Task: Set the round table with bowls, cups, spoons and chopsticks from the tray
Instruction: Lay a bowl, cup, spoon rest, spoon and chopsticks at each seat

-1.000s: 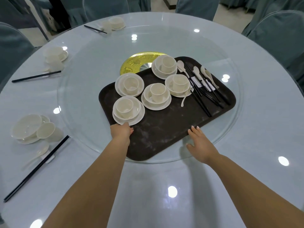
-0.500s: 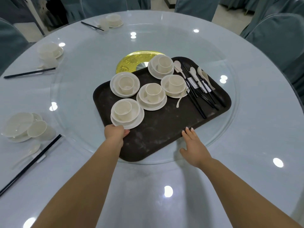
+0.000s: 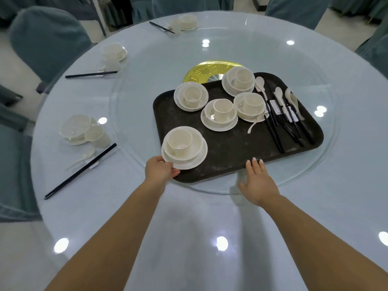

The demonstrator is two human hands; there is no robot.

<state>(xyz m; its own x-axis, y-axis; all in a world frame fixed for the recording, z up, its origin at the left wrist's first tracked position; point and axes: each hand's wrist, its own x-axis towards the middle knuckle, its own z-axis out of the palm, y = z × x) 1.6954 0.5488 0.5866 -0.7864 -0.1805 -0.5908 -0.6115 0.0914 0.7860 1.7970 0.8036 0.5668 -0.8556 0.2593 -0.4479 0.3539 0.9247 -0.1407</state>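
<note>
A dark brown tray [image 3: 235, 152] lies on the glass turntable [image 3: 134, 114] of the round table [image 3: 189, 238]. My left hand [image 3: 160, 170] pinches the near rim of a white saucer stacked with a bowl and cup [image 3: 184, 147], over the tray's near left corner. My right hand [image 3: 257, 182] lies flat with straight fingertips at the tray's near edge. Several more white bowl-and-cup sets [image 3: 219, 114] stand further back on the tray. White spoons [image 3: 279, 95] and black chopsticks [image 3: 291, 129] lie on its right side.
Three laid places ring the table's left and far rim: bowl, cup, spoon and chopsticks near left [image 3: 84, 133], another at the left [image 3: 113, 54], one at the back [image 3: 185, 22]. A gold disc [image 3: 201, 71] sits at the centre. Blue-covered chairs [image 3: 46, 38] surround the table.
My left hand has drawn the nearest saucer set toward the tray's near left corner, away from the other sets. My view has shifted, showing more of the left side. The right hand stays at the tray's edge.
</note>
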